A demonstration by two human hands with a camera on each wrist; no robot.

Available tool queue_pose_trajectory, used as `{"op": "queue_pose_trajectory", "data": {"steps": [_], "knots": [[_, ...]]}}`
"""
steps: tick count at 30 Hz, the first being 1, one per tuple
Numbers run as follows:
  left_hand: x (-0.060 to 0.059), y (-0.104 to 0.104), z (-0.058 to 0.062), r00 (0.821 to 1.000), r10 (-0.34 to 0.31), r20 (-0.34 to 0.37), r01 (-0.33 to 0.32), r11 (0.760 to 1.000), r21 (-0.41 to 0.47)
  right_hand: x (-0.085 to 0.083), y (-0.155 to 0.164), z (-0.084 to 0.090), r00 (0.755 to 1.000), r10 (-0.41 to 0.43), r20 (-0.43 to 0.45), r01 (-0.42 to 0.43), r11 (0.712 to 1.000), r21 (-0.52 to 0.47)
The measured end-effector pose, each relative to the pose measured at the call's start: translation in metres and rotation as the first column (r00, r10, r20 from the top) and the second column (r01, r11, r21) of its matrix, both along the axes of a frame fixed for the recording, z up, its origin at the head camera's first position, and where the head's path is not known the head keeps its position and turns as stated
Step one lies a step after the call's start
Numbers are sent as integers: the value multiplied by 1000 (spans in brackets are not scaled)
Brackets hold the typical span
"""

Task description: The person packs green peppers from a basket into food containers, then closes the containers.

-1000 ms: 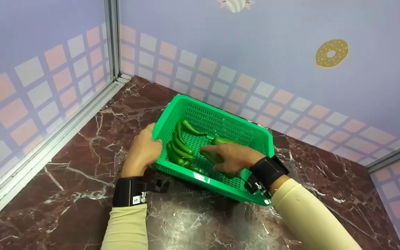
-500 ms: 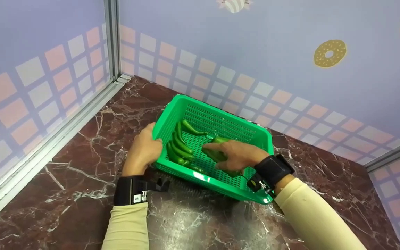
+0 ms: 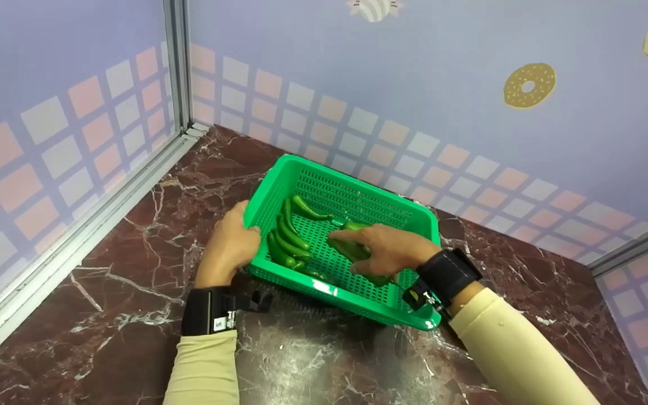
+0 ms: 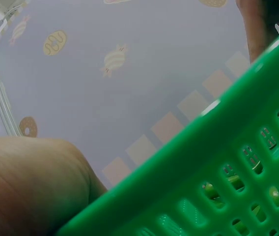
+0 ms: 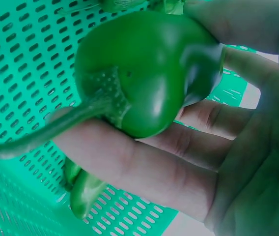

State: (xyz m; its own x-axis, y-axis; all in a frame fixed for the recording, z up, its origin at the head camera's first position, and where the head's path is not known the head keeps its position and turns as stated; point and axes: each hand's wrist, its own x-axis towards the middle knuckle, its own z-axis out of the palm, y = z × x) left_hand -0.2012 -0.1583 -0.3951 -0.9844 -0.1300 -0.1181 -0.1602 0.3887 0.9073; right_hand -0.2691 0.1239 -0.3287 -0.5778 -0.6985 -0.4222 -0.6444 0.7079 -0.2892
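A green perforated basket [image 3: 364, 184] sits on the marbled surface, its left end gripped by my left hand [image 3: 228, 246]. In the left wrist view, that hand [image 4: 34, 182] lies against the basket's wall [image 4: 193, 147]. My right hand [image 3: 394, 250] reaches inside the basket's right half. Its thumb and fingers curl round a glossy green pepper [image 5: 129, 73] with a long stem, as the right wrist view shows. From above, the hand partly covers this pepper. Several slender green chili peppers [image 3: 289, 239] lie at the basket's left end.
A dark red marbled tabletop [image 3: 127, 292] spreads around the basket. Behind it rises a lilac wall [image 3: 414, 73] with printed squares and sweets. A metal corner post [image 3: 179, 67] and a pale rail [image 3: 76, 247] edge the left side.
My right hand has shifted slightly to the right inside the basket. The left hand keeps its grip on the basket's end, and the chili peppers lie as before.
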Motion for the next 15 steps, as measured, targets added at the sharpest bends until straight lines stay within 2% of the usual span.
{"op": "queue_pose_trajectory", "data": {"steps": [9,15], "knots": [[0,-1,0,1000,2,-4,-2,999,40,2,2,8,997,-46,57,46,999,-7],[1,-1,1,1000,0,-6,0,1000,17,4,3,14,997,-53,64,54,999,-5]]}}
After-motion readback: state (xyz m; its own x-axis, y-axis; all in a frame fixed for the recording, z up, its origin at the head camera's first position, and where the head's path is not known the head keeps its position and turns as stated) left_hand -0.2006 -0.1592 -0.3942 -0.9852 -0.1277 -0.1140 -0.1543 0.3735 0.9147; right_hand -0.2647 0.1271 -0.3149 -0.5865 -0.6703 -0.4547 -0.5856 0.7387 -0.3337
